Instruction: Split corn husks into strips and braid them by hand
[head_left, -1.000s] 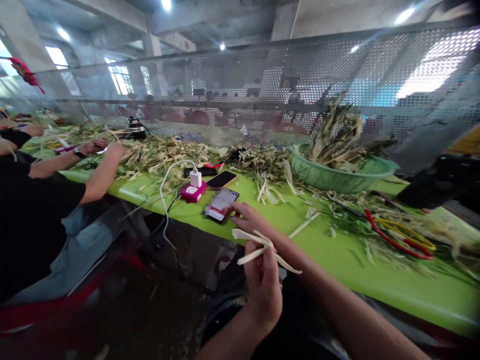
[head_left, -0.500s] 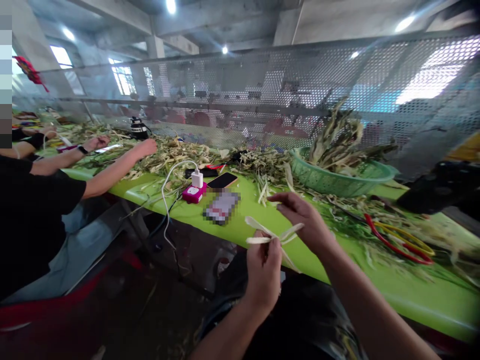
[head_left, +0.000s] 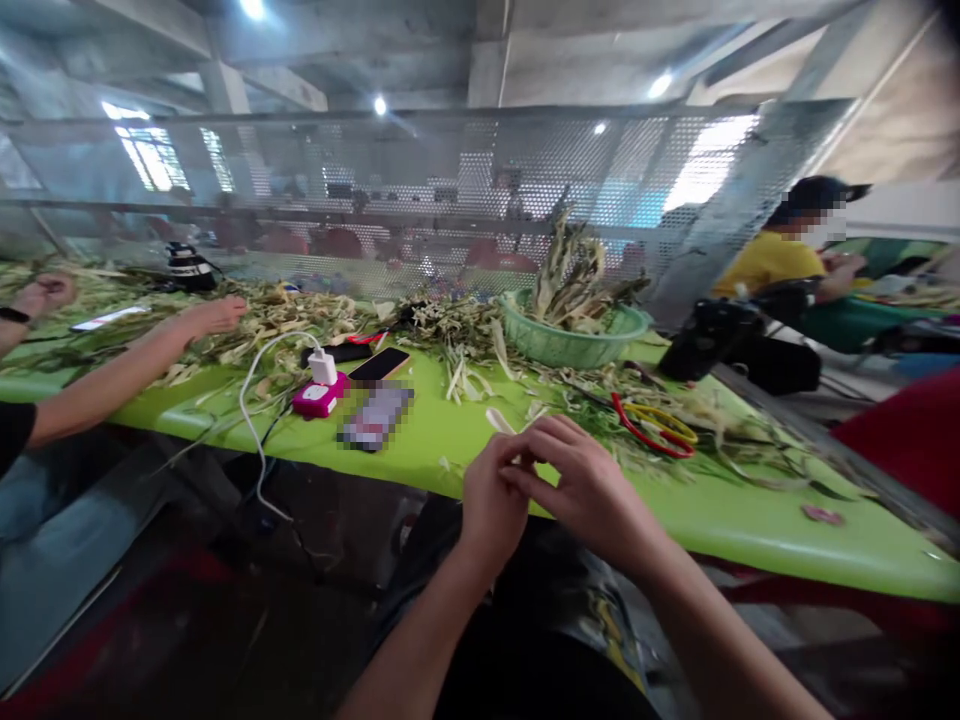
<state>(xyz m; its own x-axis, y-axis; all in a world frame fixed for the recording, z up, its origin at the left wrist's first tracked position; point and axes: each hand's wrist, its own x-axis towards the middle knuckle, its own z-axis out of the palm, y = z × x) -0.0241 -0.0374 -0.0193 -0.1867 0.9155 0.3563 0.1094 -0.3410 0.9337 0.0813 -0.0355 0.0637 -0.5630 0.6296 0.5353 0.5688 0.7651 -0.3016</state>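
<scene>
My left hand [head_left: 495,500] is closed in a pinch, with pale dried corn husk strips [head_left: 498,421] sticking out above its fingers. My right hand [head_left: 577,478] has come up against it, its thumb and forefinger pressed together at the same spot. The part of the husk between the fingertips is hidden by both hands. Beyond them on the green tabletop [head_left: 442,440] lie more loose husk strips [head_left: 466,382]. Both hands are above the table's front edge, over my lap.
A green basket [head_left: 570,345] of husks stands behind. To the right lie red and yellow handles [head_left: 660,430]. On the left are a dark phone [head_left: 381,366], a blurred phone [head_left: 377,416] and a pink socket block [head_left: 319,397] with cable. A co-worker's arm [head_left: 135,370] reaches in from the left.
My right hand has moved from above the table down to my left hand, and their fingers now meet. The view has turned right, bringing a person in yellow into sight.
</scene>
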